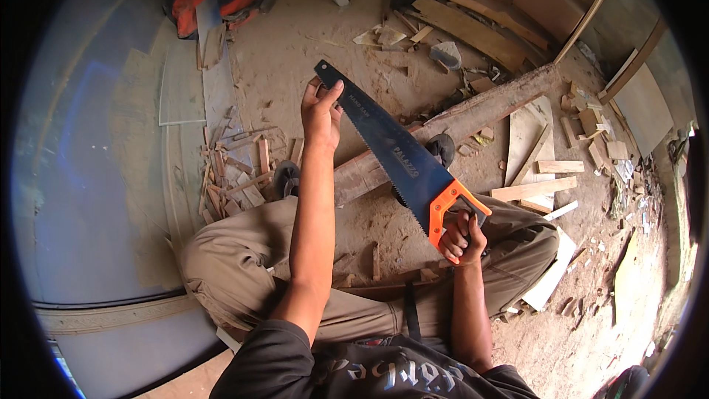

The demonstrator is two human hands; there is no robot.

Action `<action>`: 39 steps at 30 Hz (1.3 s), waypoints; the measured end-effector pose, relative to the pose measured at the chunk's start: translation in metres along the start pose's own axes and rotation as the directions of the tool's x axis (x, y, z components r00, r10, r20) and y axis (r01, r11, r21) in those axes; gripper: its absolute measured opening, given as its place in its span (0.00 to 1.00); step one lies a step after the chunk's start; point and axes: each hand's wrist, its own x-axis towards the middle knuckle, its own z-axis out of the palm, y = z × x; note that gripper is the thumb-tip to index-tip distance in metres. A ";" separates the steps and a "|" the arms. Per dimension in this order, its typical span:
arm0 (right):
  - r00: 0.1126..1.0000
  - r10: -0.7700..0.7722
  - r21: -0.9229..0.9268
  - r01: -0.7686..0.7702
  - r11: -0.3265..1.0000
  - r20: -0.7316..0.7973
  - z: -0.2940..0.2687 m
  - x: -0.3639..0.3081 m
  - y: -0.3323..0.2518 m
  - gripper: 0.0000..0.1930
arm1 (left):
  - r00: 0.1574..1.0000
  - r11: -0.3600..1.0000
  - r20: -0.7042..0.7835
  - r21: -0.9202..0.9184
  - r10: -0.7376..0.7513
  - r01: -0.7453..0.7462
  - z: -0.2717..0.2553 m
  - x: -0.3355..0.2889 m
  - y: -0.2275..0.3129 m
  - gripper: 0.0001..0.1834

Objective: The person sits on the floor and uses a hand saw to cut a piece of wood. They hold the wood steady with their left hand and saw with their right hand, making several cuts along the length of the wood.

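Note:
A hand saw (391,146) with a dark blue blade and an orange and black handle is held up across my lap. Its toothed edge faces left and toward me. My right hand (463,238) is wrapped round the handle, at the blade's near right end. At the far left end, my left hand (323,109) pinches the narrow tip between thumb and fingers. Beneath the blade a long rough wooden plank (480,111) lies slantwise on the ground, partly hidden by the saw. My shoes (441,149) rest beside it.
Wood offcuts (557,168) lie scattered on the right. More small sticks (221,185) are heaped on the left, beside a large grey-blue sheet (96,162). Boards (473,33) lean at the back right. An orange and dark bundle (236,4) sits at the back left.

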 end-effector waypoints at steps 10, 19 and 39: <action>0.987 -0.001 0.059 0.010 0.998 -0.160 0.001 0.003 0.000 0.16 | 0.947 0.992 0.310 0.055 0.088 -0.111 0.020 -0.014 0.000 0.44; 0.974 0.012 0.104 0.012 0.995 -0.228 -0.002 0.006 0.001 0.16 | 0.878 0.945 0.450 0.182 0.164 -0.270 0.015 -0.010 -0.005 0.51; 0.943 -0.041 -0.289 -0.060 0.955 -0.330 0.013 0.013 0.015 0.16 | 0.937 0.867 -0.332 0.494 0.109 0.074 -0.072 0.027 -0.029 0.20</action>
